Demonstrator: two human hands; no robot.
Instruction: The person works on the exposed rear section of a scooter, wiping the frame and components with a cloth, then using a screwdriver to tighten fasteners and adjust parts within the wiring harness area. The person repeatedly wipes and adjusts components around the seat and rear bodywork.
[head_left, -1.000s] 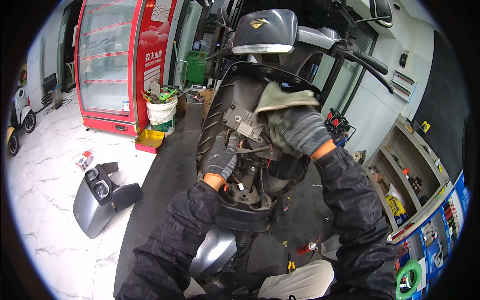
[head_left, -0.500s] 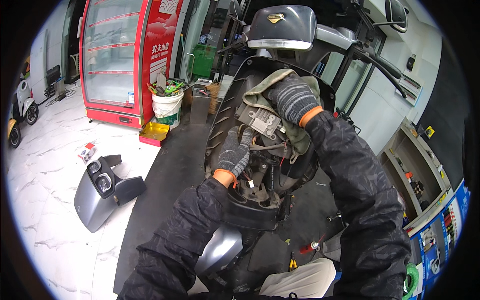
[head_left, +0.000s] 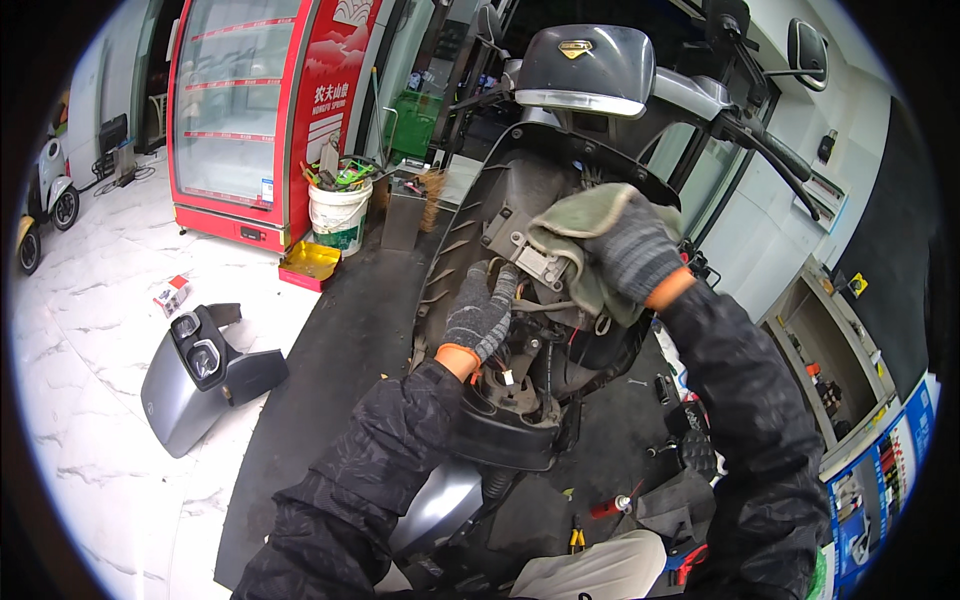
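A grey-green cloth [head_left: 594, 235] is bunched in my right hand [head_left: 640, 250], which wears a striped grey knit glove with an orange cuff. The cloth's left fold lies against a finned metal box [head_left: 540, 268] inside the opened front of a scooter [head_left: 500, 420]. My left hand [head_left: 482, 315], gloved alike, is at the box's lower left edge. Its fingers are curled at some wires [head_left: 497, 264] there; the fingertips are partly hidden. Below hang loose cables and a small white connector [head_left: 508, 377].
A grey scooter front panel [head_left: 205, 375] lies on the tiled floor at left. Behind it stand a red display fridge [head_left: 240, 130] and a white bucket of tools [head_left: 338, 215]. On the dark mat lie yellow-handled pliers [head_left: 577, 540] and a red spray can [head_left: 610, 507].
My right hand has moved down and to the right with the cloth, which lies lower over the box's right side. My left hand stays by the box. The view has shifted slightly.
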